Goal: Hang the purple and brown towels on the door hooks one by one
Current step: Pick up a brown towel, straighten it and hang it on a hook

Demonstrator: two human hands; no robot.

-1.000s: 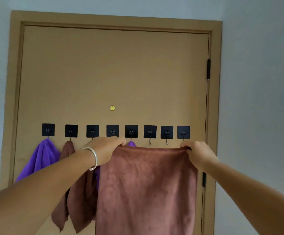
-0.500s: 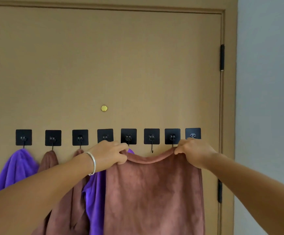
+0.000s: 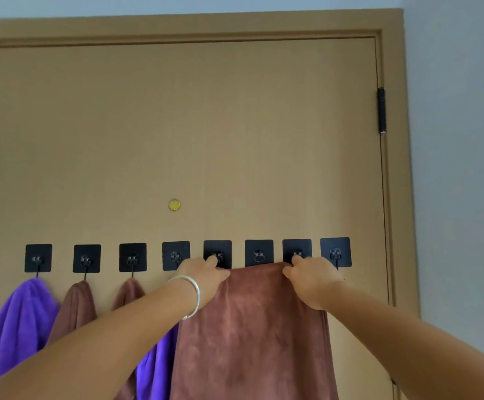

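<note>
Both hands, left (image 3: 206,280) and right (image 3: 310,280), pinch the brown towel's (image 3: 252,327) top edge against the hooks (image 3: 259,253); the hook tips are hidden, so it may not have caught. Released uncaught, it would slip off.

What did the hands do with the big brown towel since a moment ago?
Both hands, left hand and right hand, lifted the brown towel's top edge up to the hook plates, gripping it throughout. The towels already hanging at left stayed put.

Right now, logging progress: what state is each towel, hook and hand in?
Held brown towel: spread, top edge raised to the hooks.
Left hand: grips its left corner.
Right hand: grips its right corner.
Purple towel: hung on the first hook.
Two brown towels: hung.
Rightmost hook: bare.
Door: closed.
</note>
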